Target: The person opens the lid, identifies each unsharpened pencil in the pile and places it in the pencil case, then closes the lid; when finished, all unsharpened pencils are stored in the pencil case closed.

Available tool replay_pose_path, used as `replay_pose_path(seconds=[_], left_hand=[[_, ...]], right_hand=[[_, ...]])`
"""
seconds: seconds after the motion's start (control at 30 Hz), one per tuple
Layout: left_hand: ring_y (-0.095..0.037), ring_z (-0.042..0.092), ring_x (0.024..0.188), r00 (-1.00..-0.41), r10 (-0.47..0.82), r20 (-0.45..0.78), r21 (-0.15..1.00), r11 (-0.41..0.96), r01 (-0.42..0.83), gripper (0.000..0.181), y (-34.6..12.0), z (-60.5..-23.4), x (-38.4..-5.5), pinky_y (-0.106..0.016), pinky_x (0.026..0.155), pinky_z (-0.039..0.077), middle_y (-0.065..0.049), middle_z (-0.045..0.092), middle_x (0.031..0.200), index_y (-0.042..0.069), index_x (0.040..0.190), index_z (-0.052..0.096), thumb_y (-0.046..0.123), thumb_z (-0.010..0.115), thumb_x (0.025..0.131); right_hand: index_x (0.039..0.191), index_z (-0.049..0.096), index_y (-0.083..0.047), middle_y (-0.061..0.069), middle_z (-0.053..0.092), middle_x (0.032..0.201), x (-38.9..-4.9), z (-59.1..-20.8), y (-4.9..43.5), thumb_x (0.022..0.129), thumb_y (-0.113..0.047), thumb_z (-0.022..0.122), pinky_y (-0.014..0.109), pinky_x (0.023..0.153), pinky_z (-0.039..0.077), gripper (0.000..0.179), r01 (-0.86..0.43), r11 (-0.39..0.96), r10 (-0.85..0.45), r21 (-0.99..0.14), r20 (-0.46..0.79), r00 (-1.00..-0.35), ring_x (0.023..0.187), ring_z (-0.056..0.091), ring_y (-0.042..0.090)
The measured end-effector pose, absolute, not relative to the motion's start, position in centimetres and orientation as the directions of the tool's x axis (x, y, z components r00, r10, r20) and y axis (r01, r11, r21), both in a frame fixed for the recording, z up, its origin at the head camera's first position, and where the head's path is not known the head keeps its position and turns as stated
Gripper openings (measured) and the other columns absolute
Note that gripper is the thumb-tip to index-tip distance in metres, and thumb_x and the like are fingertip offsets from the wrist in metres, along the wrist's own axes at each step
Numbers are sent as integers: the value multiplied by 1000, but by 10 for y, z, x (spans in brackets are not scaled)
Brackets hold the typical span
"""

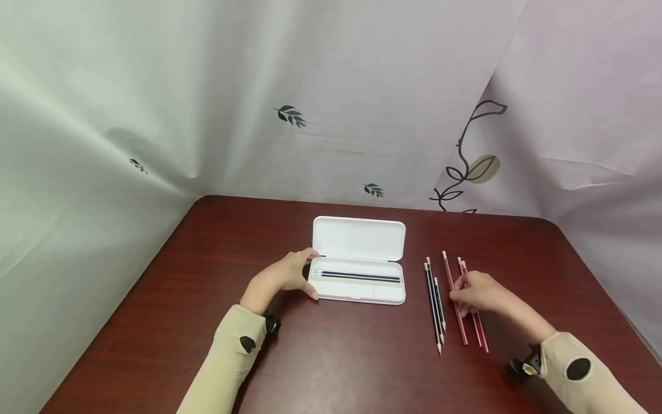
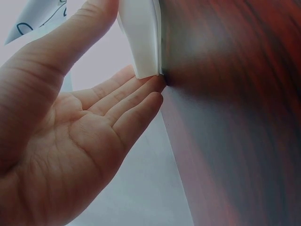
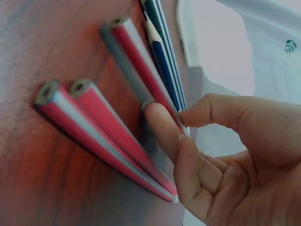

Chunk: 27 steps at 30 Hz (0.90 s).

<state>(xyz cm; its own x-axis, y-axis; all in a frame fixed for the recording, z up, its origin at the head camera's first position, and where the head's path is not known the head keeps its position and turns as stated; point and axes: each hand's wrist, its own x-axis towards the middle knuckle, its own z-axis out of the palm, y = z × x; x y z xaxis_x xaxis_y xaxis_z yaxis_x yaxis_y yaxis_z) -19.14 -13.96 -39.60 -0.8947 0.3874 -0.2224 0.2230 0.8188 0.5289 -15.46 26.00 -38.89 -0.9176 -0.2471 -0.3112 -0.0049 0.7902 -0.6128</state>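
Observation:
An open white pencil case (image 1: 341, 290) lies on the table, with dark blue striped pencils (image 1: 360, 277) in its tray. My left hand (image 1: 281, 276) holds the case's left end, thumb at the near corner and fingers by the hinge; the left wrist view shows the fingers stretched along the white end. To the right, my right hand (image 1: 478, 292) pinches a red pencil (image 3: 141, 56) between thumb and fingers. The pencil's dark shadow shows beside it in the right wrist view. Two more red pencils (image 3: 108, 134) lie side by side under that hand.
Several dark blue pencils (image 1: 433, 307) lie between the case and the right hand, tips toward me. The case's lid (image 1: 359, 237) stands back on its hinge. A pale patterned curtain (image 1: 331, 115) hangs behind the dark red wooden table (image 1: 331, 356).

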Motion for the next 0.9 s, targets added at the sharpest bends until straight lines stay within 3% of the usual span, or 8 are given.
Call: replay_pose_path(seconds=[0.4, 0.63, 0.9], left_hand=[[-26, 47, 125, -897, 384, -220, 522, 823, 224, 92, -141, -394, -191, -41, 101, 38, -17, 53, 132, 5, 131, 44, 28, 90, 55], [-26, 47, 125, -896, 386, -220, 522, 822, 226, 91, -139, -393, -190, -41, 101, 39, -16, 53, 132, 5, 130, 44, 28, 90, 55], [-25, 47, 125, -896, 383, -224, 518, 826, 223, 91, -138, -392, -189, -40, 101, 39, -16, 53, 133, 6, 130, 44, 28, 90, 55]], right_hand=[[105, 56, 4, 9, 68, 78, -193, -370, 248, 86, -6, 57, 30, 55, 51, 22, -209, 661, -380, -721, -81, -922, 64, 63, 19], [107, 62, -1, 5, 70, 81, -214, -367, 221, 86, -6, 59, 25, 65, 51, 21, -405, 596, -524, -693, 45, -850, 73, 66, 17], [106, 66, -7, 1, 70, 82, -232, -365, 190, 87, -15, 65, 26, 70, 51, 21, -529, 566, -636, -633, 73, -768, 76, 64, 8]])
